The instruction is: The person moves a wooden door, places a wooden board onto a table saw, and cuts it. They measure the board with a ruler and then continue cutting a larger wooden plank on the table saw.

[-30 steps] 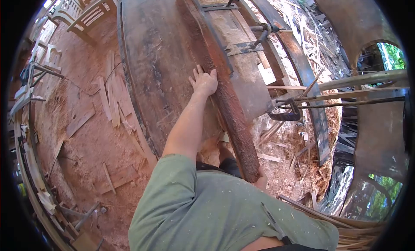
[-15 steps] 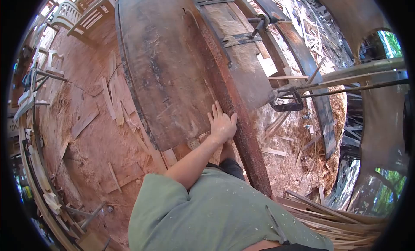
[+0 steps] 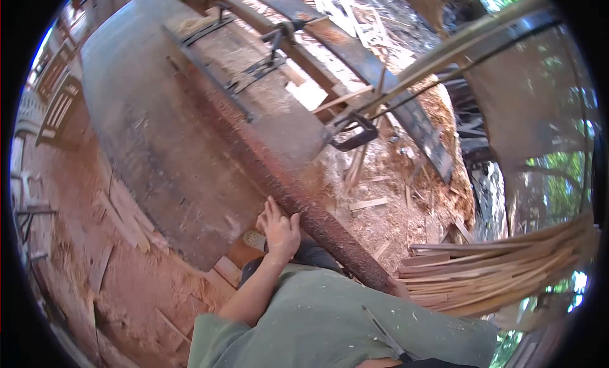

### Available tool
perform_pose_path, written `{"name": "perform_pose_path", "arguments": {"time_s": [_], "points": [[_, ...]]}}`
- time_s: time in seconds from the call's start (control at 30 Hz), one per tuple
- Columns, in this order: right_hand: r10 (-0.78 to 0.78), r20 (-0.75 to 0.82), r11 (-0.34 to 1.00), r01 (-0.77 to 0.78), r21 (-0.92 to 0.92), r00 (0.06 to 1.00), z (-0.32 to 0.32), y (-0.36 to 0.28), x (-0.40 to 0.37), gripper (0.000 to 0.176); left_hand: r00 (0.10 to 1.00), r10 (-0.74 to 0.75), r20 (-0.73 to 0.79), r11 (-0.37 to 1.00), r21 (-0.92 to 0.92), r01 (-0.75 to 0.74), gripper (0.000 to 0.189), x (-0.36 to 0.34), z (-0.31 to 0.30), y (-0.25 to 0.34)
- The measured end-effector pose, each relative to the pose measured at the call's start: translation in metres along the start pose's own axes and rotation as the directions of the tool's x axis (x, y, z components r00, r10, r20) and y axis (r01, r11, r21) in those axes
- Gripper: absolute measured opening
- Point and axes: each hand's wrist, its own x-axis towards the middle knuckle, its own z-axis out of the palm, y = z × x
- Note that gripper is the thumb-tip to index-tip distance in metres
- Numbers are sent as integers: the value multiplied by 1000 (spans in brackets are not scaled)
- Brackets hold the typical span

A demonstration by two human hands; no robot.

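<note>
A long bark-edged slab (image 3: 279,177) is shown lying aslant along a saw table (image 3: 146,133). The left hand (image 3: 279,231) is pressed flat against its near part, fingers extended, nothing clasped. The right hand (image 3: 398,287) is glimpsed at the slab's near end; its grip cannot be told. Offcuts (image 3: 495,273) are piled nearby.

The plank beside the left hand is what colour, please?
The plank is reddish brown, best seen in the head view.

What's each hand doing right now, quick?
Left hand: open, fingers flat against the reddish plank.
Right hand: mostly hidden at the plank's near end; grip cannot be told.
</note>
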Motion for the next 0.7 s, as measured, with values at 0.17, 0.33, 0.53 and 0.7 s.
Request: {"name": "perform_pose_path", "arguments": {"time_s": [0.17,0.33,0.53,0.7], "points": [[28,9,999,-28,-35,1000,13,-3,-2,54,1000,8,-16,998,-62,-9,60,5,-10,-2],[63,35,995,-60,-75,997,31,-12,5,54,999,-15,-30,998,-56,13,62,24,-23,-14],[124,105,989,-113,-98,987,79,-18,24,55,996,-54,72,999,15,53,71,78,-62,-42],[140,153,985,-123,-118,978,137,-22,28,55,995,-90,51,996,12,90,72,117,-79,-66]]}}
